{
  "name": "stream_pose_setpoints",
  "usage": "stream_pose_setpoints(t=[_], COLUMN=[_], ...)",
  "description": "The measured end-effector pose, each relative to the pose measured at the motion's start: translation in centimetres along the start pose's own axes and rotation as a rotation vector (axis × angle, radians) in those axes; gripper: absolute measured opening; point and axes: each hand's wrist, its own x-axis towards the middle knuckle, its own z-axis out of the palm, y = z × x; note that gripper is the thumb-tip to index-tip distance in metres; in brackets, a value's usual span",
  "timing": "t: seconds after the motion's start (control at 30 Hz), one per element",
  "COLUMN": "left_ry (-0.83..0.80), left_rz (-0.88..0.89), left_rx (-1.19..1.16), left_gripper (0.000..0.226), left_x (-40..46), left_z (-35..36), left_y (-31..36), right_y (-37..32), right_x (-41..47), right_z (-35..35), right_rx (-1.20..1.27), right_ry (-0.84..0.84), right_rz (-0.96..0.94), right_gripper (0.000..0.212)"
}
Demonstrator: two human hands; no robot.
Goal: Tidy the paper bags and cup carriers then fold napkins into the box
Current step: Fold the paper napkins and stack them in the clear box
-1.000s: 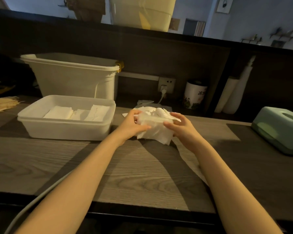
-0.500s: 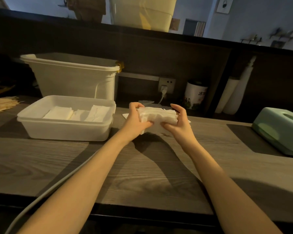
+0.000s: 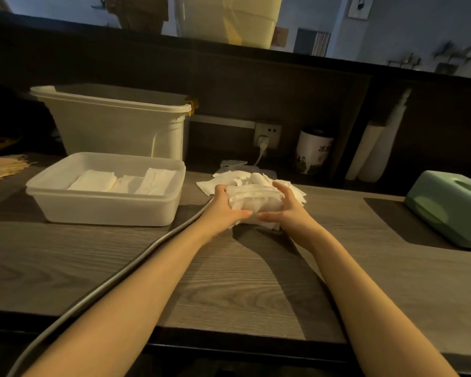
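1. Napkin (image 3: pixel 252 200) held between both hands just above the tabletop (image 3: pixel 229 281): the left hand (image 3: pixel 223 208) is curled round its left end, the right hand (image 3: pixel 286 208) round its right end, with the thumbs nearly met along the near edge.
2. A soft, bunched fold is what is seen, not a crisp one. If the grip is eased before the crease is pressed flat, the layers could well spring open again.
3. The loose pile of napkins (image 3: pixel 245 176) lies directly behind and under the hands. A sheet from it could be caught and dragged along when the folded one is lifted.
4. The box (image 3: pixel 104 210) sits to the left, near but apart, with folded napkins (image 3: pixel 123 182) already laid across its floor. A careless drop over the rim could knock those out of line or leave the new one standing on edge.
5. A grey cable (image 3: pixel 136 265) is run along the tabletop beside the left forearm, between the hands and the box. A leftward sweep could be snagged on it, and thin paper is easily torn by a sudden tug.
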Motion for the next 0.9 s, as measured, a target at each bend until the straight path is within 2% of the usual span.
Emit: stream_pose_setpoints(t=[0.17, 0.27, 0.47, 0.53, 0.63, 0.77, 0.9], left_ry=[0.069, 0.064, -0.113, -0.217, -0.300, -0.221, -0.055], left_rz=[0.025, 0.015, -0.150, -0.185, -0.199, -0.202, -0.167], left_rx=[-0.043, -0.093, -0.322, -0.315, -0.193, -0.210, -0.308], left_gripper=[0.069, 0.062, 0.069, 0.067, 0.049, 0.035, 0.028], left_x=[0.0, 0.1, -0.2, -0.4, -0.8, -0.9, -1.0], left_z=[0.2, -0.4, -1.1, -1.0, -0.4, 0.6, 1.2], left_y=[0.2, 0.2, 1.5, 1.7, 2.0, 2.8, 3.5], right_y=[0.0, 0.2, -0.5, -0.8, -1.3, -2.3, -3.3], right_x=[0.1, 0.1, 0.3, 0.3, 0.0, -0.2, -0.4], right_z=[0.0, -0.4, -0.5, -0.2, 0.7, 1.8, 2.0], right_rx=[-0.007, -0.044, 0.162, 0.166, 0.180, 0.130, 0.177], right_ry=[0.012, 0.015, 0.319, 0.358, 0.390, 0.363, 0.247], right_rz=[-0.039, 0.008, -0.046, -0.067, -0.094, -0.091, 0.006], right_gripper=[0.091, 0.079, 0.067, 0.065, 0.058, 0.045, 0.047])
